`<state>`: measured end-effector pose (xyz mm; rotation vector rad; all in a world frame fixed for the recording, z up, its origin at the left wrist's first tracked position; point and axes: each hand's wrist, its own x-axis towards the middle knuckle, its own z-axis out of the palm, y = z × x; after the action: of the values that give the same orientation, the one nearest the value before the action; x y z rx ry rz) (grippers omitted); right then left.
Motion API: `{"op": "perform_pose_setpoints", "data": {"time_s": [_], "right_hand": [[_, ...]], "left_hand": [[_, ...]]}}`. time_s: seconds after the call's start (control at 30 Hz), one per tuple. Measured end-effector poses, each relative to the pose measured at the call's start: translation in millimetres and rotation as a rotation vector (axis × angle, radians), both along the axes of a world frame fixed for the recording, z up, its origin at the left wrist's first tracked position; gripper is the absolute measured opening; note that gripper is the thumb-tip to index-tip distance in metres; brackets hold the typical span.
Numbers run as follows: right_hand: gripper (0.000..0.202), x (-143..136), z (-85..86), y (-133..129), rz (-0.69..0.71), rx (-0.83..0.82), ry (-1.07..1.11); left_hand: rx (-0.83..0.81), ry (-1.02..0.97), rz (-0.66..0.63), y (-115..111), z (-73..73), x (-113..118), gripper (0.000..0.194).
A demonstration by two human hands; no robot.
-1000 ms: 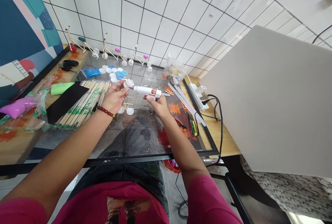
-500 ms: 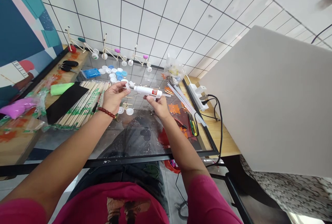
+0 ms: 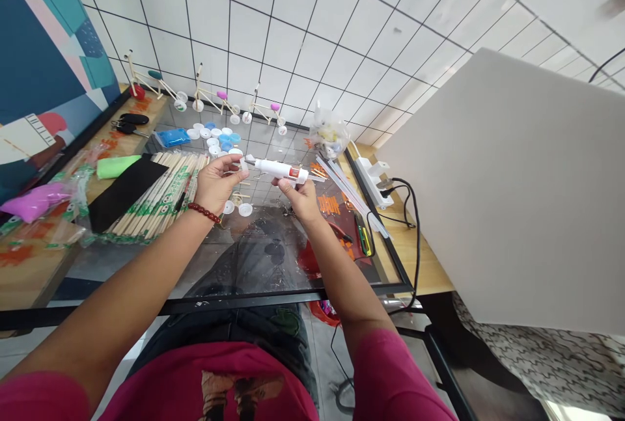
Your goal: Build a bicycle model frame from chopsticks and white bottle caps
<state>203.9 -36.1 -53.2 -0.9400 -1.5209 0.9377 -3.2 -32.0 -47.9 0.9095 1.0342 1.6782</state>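
My left hand [image 3: 215,183], with a beaded bracelet on the wrist, pinches a small white piece [image 3: 244,164] between thumb and fingers. Its exact kind is too small to make out. In my right hand [image 3: 300,198] is a white glue gun [image 3: 276,169], pointing left, with a clear glue stick [image 3: 317,178] sticking out of its back end. The gun's nozzle is right at the white piece; whether they touch I cannot tell. Below the hands, a small stick assembly [image 3: 237,198] and white bottle caps [image 3: 245,210] lie on the glass tabletop.
Stick models with cap wheels [image 3: 263,110] stand along the tiled wall. White and blue caps [image 3: 213,142] lie behind my left hand. Wooden sticks [image 3: 161,196] are left, glue sticks [image 3: 342,183] and a green cutter [image 3: 364,239] right. A power strip [image 3: 374,180] with cables borders the table.
The white piece sits slightly further right and is turned a little against the glue gun's nozzle. Both hands keep their grips and have barely moved.
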Motion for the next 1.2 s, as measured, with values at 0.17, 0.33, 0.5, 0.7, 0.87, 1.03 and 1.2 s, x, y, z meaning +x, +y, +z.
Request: {"op": "perform_pose_setpoints", "data": {"time_s": [0.17, 0.33, 0.5, 0.7, 0.87, 1.03, 1.2], "right_hand": [[0.058, -0.8, -0.6, -0.3, 0.007, -0.025, 0.007], [0.057, -1.1, -0.1, -0.2, 0.018, -0.023, 0.022], [0.057, -1.0, -0.5, 0.1, 0.009, -0.018, -0.002], [0.055, -0.4, 1.2, -0.2, 0.001, 0.011, 0.010], [0.053, 0.0, 3.7, -0.4, -0.001, 0.022, -0.025], [0.050, -0.1, 5.2, -0.8, 0.015, 0.041, -0.031], [0.050, 0.4, 8.3, -1.0, 0.031, 0.062, -0.034]], "left_hand": [[0.003, 0.000, 0.027, 1.8, -1.2, -0.1, 0.042], [0.013, -0.011, 0.026, 3.1, -2.7, -1.0, 0.043], [0.015, -0.022, 0.019, 3.2, -3.6, -1.1, 0.045], [0.006, -0.058, 0.020, 2.6, -1.7, -1.0, 0.045], [-0.012, -0.066, 0.018, 1.7, -0.2, 0.0, 0.045], [-0.013, -0.065, 0.021, 2.1, -1.3, 0.3, 0.045], [-0.004, -0.063, 0.036, 2.0, -1.2, 0.1, 0.047]]}}
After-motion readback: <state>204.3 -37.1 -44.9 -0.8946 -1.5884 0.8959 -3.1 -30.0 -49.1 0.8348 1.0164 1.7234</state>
